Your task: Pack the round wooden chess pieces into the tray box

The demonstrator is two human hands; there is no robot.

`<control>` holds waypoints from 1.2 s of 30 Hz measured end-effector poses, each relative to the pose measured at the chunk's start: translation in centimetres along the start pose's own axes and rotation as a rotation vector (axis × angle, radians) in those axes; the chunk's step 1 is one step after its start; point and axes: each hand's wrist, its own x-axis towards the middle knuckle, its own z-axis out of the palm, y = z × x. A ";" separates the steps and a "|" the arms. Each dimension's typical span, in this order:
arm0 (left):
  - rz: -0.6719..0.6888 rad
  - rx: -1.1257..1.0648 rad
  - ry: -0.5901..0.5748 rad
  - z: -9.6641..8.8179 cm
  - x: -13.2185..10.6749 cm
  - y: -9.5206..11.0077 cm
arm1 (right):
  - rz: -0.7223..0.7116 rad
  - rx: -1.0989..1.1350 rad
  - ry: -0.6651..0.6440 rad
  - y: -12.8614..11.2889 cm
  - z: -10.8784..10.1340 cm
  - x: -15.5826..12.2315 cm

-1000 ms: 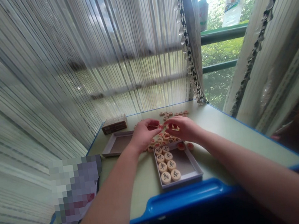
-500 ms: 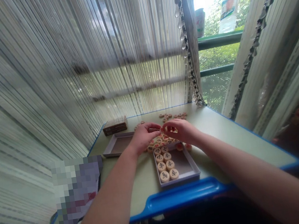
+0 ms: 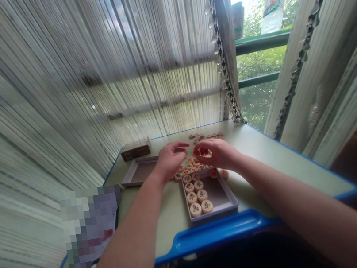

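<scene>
Over the loose pieces (image 3: 192, 167) on the table (image 3: 280, 163), I'm curling my right hand (image 3: 217, 151) around red-marked pieces (image 3: 204, 152), thumb and fingertips pinching in, though my own fingers are hiding how many I'm gripping. My left hand (image 3: 169, 160) is hovering at nine o'clock from it, thumb and fingers standing apart, nothing showing between them. And look how things are lining up: the open tray (image 3: 217, 197) is sitting at six o'clock from my right hand, its bare three o'clock side facing that hand, while from my left it's lying at about five, so my right is sitting nearer. Eight black-marked pieces (image 3: 191, 197) are filling the tray's nine o'clock side, two columns running from twelve to six. Being round, the pieces are giving my grip no long axis to follow; the loose ones are spreading at eight o'clock from my right hand, four from my left. One red-marked disc (image 3: 224, 173) is resting just outside the tray's one o'clock corner, near my right wrist
</scene>
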 end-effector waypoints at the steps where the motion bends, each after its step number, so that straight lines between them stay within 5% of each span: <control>1: 0.063 0.103 0.082 -0.3 0.1 -0.1 | 0.008 -0.017 0.017 0.1 -0.3 0.1; 4: 0.259 0.422 0.274 -1.2 0.1 -0.5 | 0.098 -0.032 0.045 0.2 -1.6 0.1; 8: 0.323 0.635 0.270 -1.6 -0.2 -1.2 | 0.210 -0.058 -0.114 -1.5 -2.8 -1.5; 16: 0.256 0.700 0.206 -1.1 -0.2 -2.6 | 0.255 0.099 -0.219 -5.2 -1.7 -7.1; 36: 0.230 0.690 0.276 -1.6 -1.0 -2.5 | 0.284 0.009 -0.115 -4.8 -1.5 -7.1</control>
